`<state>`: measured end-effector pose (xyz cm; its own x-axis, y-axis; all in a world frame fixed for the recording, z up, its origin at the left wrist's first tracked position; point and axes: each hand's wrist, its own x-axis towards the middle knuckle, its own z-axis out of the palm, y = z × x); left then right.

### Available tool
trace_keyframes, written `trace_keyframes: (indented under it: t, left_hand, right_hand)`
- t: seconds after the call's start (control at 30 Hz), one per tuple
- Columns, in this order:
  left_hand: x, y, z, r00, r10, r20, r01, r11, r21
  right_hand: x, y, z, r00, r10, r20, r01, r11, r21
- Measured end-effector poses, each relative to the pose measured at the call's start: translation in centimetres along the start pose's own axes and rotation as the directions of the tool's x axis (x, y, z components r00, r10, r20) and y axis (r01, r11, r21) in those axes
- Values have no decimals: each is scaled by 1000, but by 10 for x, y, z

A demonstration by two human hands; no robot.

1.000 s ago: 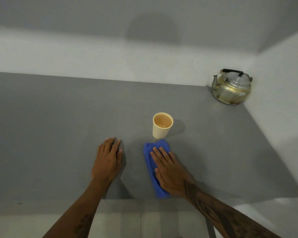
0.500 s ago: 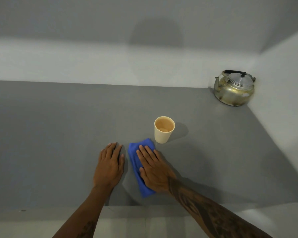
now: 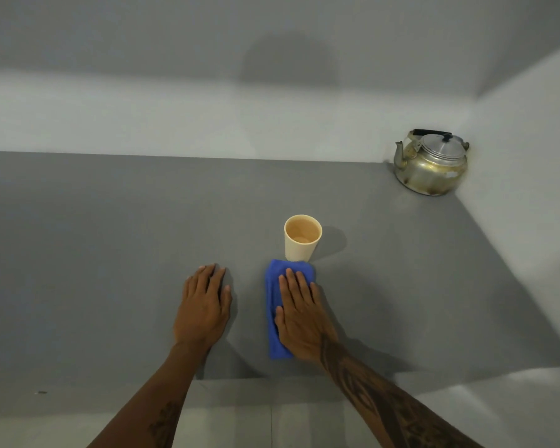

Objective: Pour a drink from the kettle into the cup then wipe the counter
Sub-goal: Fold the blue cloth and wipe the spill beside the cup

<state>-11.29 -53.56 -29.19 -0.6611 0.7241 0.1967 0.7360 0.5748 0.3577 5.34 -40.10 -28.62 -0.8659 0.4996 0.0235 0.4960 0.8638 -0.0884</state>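
A cream cup (image 3: pixel 301 240) holding a pale brown drink stands upright in the middle of the grey counter (image 3: pixel 110 237). Just in front of it lies a folded blue cloth (image 3: pixel 274 305), its far edge touching the cup's base. My right hand (image 3: pixel 301 315) presses flat on the cloth with fingers stretched out. My left hand (image 3: pixel 204 308) rests flat on the bare counter to the left of the cloth, holding nothing. A dull metal kettle (image 3: pixel 432 164) with a black handle sits in the far right corner against the walls.
White walls bound the counter at the back and on the right. The counter's front edge (image 3: pixel 272 379) runs just below my wrists. A small dark speck (image 3: pixel 41 392) lies near the front left.
My right hand slid the blue cloth left, away from the cup, then back right and forward until it touches the cup's base. My left hand stayed flat in place.
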Motion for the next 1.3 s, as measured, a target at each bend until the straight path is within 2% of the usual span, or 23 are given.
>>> trace_keyframes:
  t: [0.17, 0.33, 0.47, 0.6, 0.77, 0.9, 1.07, 1.17, 1.3]
  left_hand:
    - [-1, -1, -1, 1000, 1, 8, -1, 1000, -13]
    - [-1, 1, -1, 1000, -7, 19, 8, 1000, -11]
    - [-1, 0, -2, 1000, 1, 28, -1, 1000, -10]
    - [0, 2, -2, 1000, -6, 26, 6, 1000, -4]
    - [1, 3, -1, 1000, -8, 13, 8, 1000, 16]
    - [1, 0, 2, 1000, 19, -6, -19, 1000, 23]
    - [1, -1, 1, 1000, 19, -3, -18, 1000, 11]
    - [1, 1, 0, 1000, 7, 9, -6, 1000, -10]
    - [1, 2, 0, 1000, 8, 17, -8, 1000, 5]
  right_hand:
    - [-14, -6, 1, 992, -130, 1, 130, 991, 19]
    - [-10, -3, 0, 996, 86, -5, -86, 996, 2]
    - [-12, 11, -2, 999, -43, -23, 43, 999, -14]
    - [-28, 37, -7, 998, 59, -37, -62, 996, -63]
    - [-3, -12, 1, 990, -138, 2, 138, 990, 36]
    - [39, -27, -3, 992, -123, -9, 123, 992, 17]
    - [-6, 1, -2, 985, -171, -27, 170, 985, -34]
    - [-44, 45, -7, 992, -118, -35, 115, 991, -67]
    - [-30, 85, -8, 989, 144, -31, -146, 987, -71]
